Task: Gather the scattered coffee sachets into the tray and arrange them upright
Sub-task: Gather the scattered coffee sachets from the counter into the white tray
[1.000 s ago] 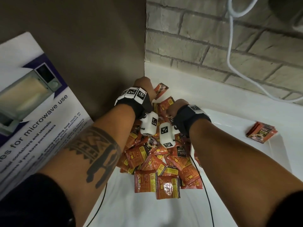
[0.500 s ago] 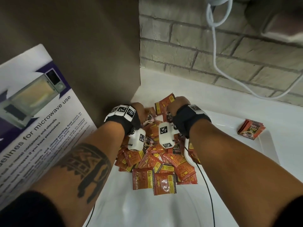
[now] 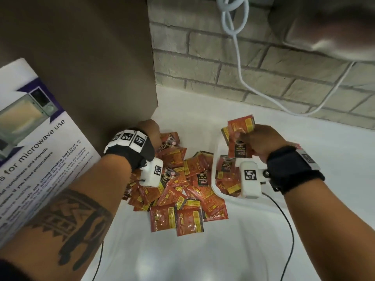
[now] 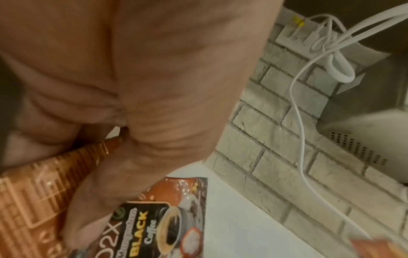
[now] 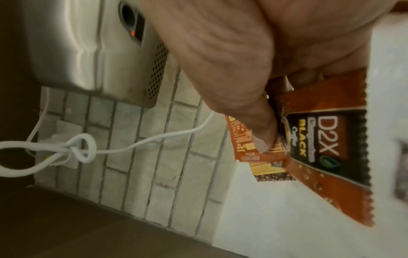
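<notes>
A heap of red-orange coffee sachets (image 3: 178,191) lies on the white counter. The white tray (image 3: 215,180) stands just right of it, with several sachets inside near its left rim. My right hand (image 3: 246,142) holds a small bundle of sachets (image 3: 240,130) above the tray's left end; the thumb (image 5: 262,137) pinches a D2X black coffee sachet (image 5: 320,139). My left hand (image 3: 156,136) is at the heap's far left corner. Its thumb (image 4: 92,206) pinches an orange sachet (image 4: 33,200) over a D2X sachet (image 4: 154,218); the other fingers are hidden.
A microwave-use poster (image 3: 30,149) leans at the left against a brown panel (image 3: 91,57). A brick wall (image 3: 203,63) runs behind, with a white cable (image 3: 241,78) hanging down it and a steel appliance (image 3: 334,27) at top right. Black wrist-camera wires (image 3: 290,230) trail over the counter.
My right hand has lifted a bundle of sachets off the heap and carried it right, over the tray. My left hand stays at the heap's far left.
</notes>
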A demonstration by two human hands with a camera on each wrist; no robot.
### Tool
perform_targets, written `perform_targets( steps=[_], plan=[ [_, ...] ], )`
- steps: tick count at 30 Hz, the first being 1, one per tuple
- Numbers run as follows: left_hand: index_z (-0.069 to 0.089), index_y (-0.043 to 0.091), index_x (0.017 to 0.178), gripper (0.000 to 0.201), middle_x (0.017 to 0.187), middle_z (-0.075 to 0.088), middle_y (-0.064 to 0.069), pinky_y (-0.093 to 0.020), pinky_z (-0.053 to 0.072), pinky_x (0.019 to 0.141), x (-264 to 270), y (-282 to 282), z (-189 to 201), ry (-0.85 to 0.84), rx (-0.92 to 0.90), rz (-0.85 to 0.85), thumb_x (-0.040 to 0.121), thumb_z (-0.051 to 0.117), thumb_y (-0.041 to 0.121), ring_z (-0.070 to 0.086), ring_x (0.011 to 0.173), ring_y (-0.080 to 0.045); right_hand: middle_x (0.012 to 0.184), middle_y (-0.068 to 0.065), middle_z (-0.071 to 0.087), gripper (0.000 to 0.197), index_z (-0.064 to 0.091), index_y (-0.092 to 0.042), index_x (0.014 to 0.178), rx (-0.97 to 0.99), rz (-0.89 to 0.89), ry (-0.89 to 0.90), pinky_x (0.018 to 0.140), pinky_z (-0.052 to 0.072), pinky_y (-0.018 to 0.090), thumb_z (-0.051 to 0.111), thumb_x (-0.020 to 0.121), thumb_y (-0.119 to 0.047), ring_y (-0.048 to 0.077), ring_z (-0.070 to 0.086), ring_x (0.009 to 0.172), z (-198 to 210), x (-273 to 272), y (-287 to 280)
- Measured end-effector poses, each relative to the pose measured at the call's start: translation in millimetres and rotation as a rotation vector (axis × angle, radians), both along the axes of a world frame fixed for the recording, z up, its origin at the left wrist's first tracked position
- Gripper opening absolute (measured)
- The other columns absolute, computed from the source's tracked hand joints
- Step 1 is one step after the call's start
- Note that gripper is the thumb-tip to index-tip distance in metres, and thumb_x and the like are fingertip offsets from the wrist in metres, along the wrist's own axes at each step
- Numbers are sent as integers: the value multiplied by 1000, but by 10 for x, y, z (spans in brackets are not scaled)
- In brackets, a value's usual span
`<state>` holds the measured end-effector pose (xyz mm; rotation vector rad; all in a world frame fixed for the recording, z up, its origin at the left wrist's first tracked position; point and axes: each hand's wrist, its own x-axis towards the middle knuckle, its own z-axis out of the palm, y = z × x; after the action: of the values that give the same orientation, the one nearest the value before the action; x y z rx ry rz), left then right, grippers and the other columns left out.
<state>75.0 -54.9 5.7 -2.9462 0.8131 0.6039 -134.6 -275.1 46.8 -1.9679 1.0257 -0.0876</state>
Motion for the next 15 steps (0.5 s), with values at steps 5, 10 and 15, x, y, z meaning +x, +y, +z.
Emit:
perform_targets(
  steps=[5,10,15],
  plan=[
    [72,8,111,30,111,70,-7,-33,51,87,-135,125,401,-13,-151,48,81,76,9,63,99,-23,98,13,70,20,68,-4,97,-86,91,239,74,52,35,65,93,-23,27,66,86,-142,-354,68],
    [71,18,105,31,99,68,4,-24,44,74,-313,-49,579,107,-378,61,77,82,14,61,88,-15,99,11,73,28,73,-6,106,-18,123,278,64,51,27,71,87,-26,21,65,80,-362,-376,191],
    [71,18,97,24,93,71,2,-24,51,65,-691,-538,525,301,-503,69,77,83,14,64,80,-15,97,7,68,30,70,-4,114,47,110,225,75,56,32,66,92,-23,21,61,81,-350,-434,182]
  ],
)
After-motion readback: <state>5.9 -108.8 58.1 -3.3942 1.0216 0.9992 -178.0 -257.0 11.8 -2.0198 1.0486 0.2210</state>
